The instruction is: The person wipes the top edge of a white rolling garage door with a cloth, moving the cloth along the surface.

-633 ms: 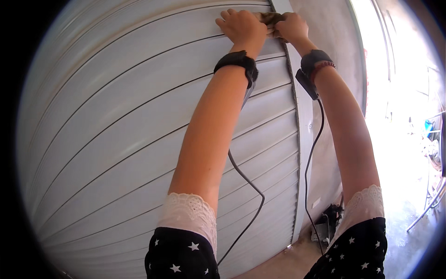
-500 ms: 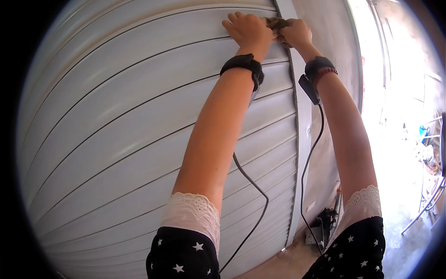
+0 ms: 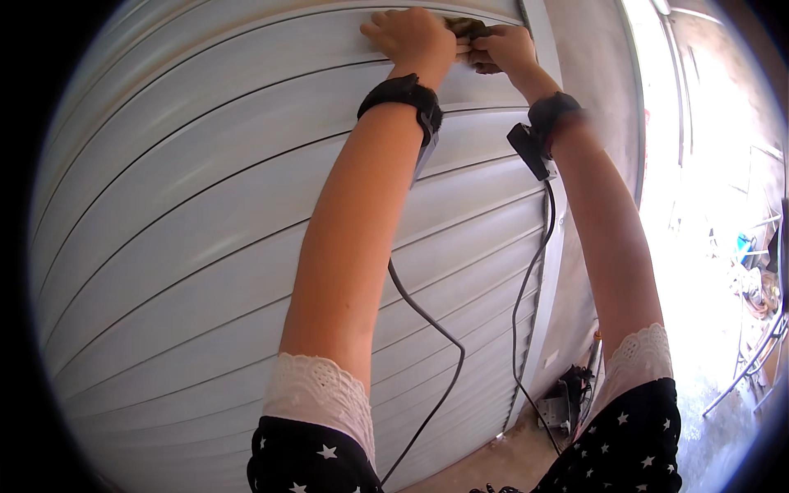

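Nearest the camera, below both hands, two forearms rise out of dark star-printed sleeves with white lace cuffs. Each wrist carries a black band, and a dark cable hangs down from each band toward the floor. Past the wrists, the left hand (image 3: 413, 39) is curled, its fingers pressed against the top slats of a pale grey roller shutter (image 3: 189, 246). Just to its right, touching it, the right hand (image 3: 503, 48) is closed around a small dark brownish object (image 3: 466, 29); what that object is cannot be told from this view. The object sits between the two hands, against the shutter close to its right-hand guide rail (image 3: 549, 246).

The work looks to be in its middle: both hands are engaged at one spot high on the shutter, and the object is neither clearly free of the slats nor clearly fixed to them. Whatever fastening or freeing is meant appears not yet finished.

Far below the hands, by the foot of the rail, a small dark device (image 3: 567, 398) lies on the concrete floor (image 3: 526, 452).
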{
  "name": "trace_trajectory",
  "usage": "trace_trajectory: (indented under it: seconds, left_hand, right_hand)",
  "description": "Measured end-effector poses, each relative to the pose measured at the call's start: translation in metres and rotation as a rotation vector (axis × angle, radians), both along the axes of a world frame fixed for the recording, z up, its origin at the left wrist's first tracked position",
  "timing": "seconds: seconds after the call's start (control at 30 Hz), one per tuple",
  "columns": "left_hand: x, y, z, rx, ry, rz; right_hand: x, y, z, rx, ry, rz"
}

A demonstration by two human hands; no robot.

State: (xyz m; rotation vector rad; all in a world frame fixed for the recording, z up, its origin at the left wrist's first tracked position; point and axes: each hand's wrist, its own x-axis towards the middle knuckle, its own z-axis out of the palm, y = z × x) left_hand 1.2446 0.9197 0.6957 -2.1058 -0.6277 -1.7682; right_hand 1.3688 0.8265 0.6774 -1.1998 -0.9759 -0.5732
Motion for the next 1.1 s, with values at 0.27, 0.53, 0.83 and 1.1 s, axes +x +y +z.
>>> trace_trajectory:
  seconds: [0.27, 0.53, 0.83, 1.1]
  left_hand:
    - [-0.026, -0.018, 0.007, -0.086, 0.018, 0.016]
    - [-0.051, -0.013, 0.005, -0.085, -0.041, 0.054]
    - [-0.117, 0.045, -0.004, -0.074, -0.092, 0.073]
    - [-0.124, 0.054, -0.007, -0.035, -0.147, 0.106]
  right_hand:
    - [-0.014, 0.000, 0.010, -0.024, -0.011, -0.105]
    - [-0.037, 0.008, 0.010, -0.025, -0.067, -0.088]
    - [-0.095, 0.069, 0.008, -0.024, -0.099, -0.066]
    - [-0.119, 0.073, 0.008, -0.056, -0.043, -0.110]
